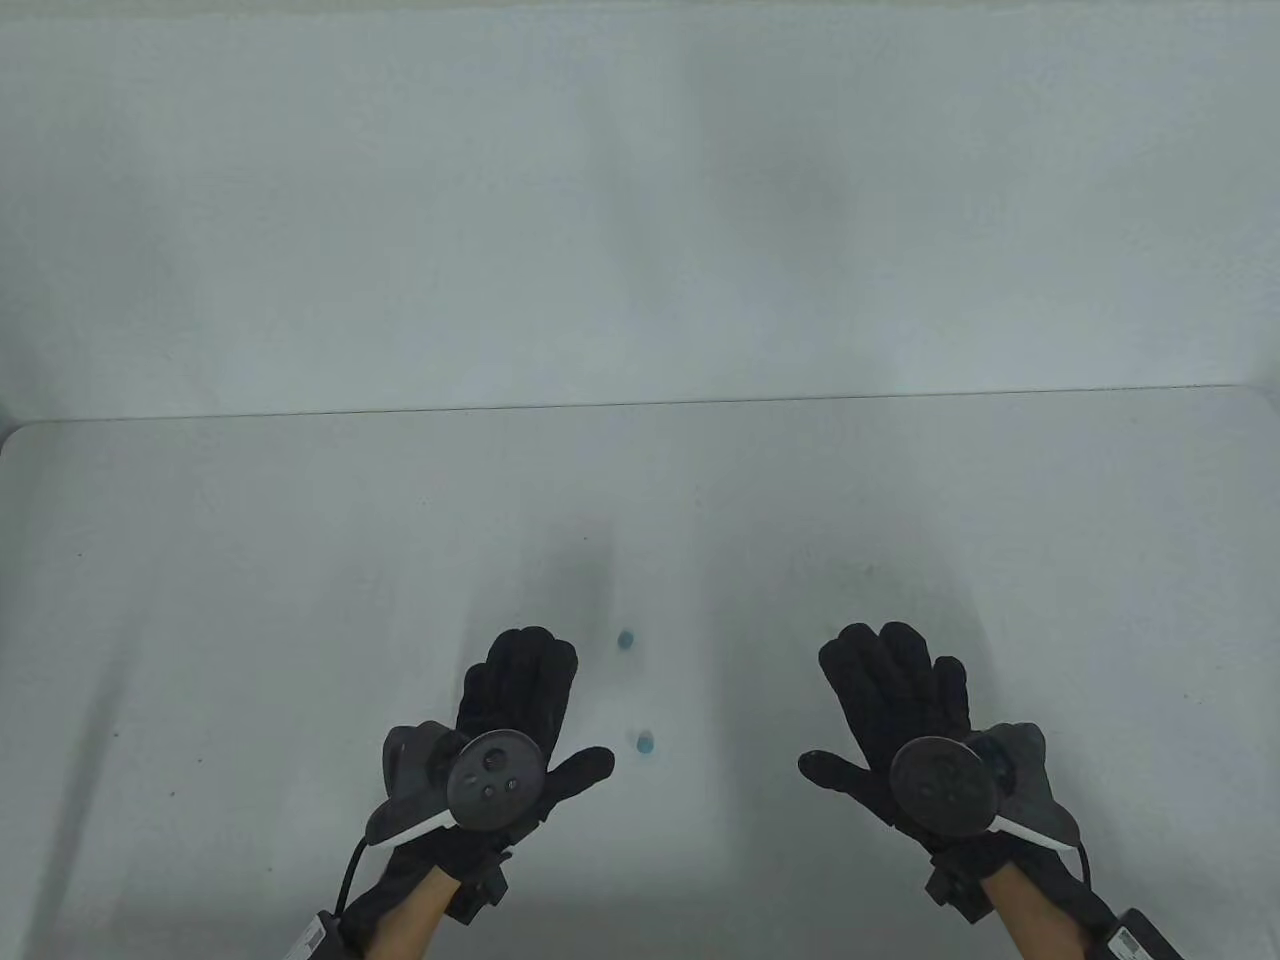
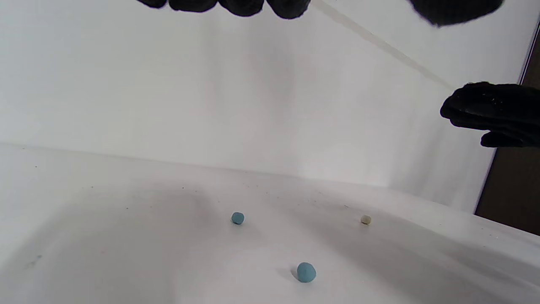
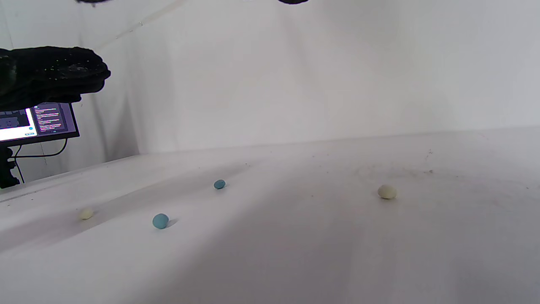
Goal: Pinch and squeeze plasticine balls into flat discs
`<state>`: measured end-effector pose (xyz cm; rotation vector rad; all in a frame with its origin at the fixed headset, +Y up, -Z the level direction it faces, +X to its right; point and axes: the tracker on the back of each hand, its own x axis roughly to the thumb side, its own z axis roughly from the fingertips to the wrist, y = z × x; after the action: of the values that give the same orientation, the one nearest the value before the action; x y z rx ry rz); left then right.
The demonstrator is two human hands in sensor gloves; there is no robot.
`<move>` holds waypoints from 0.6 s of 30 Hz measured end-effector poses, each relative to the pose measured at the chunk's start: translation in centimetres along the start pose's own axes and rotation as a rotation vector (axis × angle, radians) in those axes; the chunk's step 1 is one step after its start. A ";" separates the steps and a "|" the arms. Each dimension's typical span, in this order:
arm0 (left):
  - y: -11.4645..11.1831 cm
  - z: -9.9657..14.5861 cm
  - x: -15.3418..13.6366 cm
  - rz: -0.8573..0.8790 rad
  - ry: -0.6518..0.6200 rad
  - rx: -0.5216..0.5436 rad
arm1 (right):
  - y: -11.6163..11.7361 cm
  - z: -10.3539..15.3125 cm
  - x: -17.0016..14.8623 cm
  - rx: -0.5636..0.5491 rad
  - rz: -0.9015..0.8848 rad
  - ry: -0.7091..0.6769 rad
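Two small blue plasticine balls lie on the white table between my hands, one farther (image 1: 626, 640) and one nearer (image 1: 645, 742). The left wrist view shows them (image 2: 237, 218) (image 2: 306, 272) with a pale yellow ball (image 2: 365, 219). The right wrist view shows the blue balls (image 3: 219, 184) (image 3: 160, 221) and two pale balls (image 3: 387, 191) (image 3: 86, 214). All are round. My left hand (image 1: 560, 710) hovers open, left of the blue balls. My right hand (image 1: 840, 712) hovers open to their right. Neither hand holds or touches anything.
The table's far edge (image 1: 640, 405) meets a white backdrop. A lit monitor (image 3: 38, 122) stands beyond the table's left side in the right wrist view. A dark strip (image 2: 512, 190) shows past the backdrop's right end.
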<state>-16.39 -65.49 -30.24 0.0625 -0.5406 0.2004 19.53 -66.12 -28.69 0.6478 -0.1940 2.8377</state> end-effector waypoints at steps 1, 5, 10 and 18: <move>0.0 0.0 0.0 0.000 0.001 -0.001 | 0.0 0.0 0.0 0.000 -0.004 0.000; 0.1 0.1 0.0 0.009 0.002 0.011 | 0.1 0.0 0.0 0.003 0.000 0.002; -0.1 0.0 0.1 0.006 -0.003 0.006 | 0.1 -0.1 -0.3 0.009 -0.007 0.018; -0.3 -0.1 0.2 0.018 0.006 0.000 | 0.2 -0.1 -0.4 0.018 -0.008 0.023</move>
<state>-16.14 -65.70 -30.28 0.0572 -0.5351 0.2183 19.78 -66.36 -28.98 0.6176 -0.1624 2.8408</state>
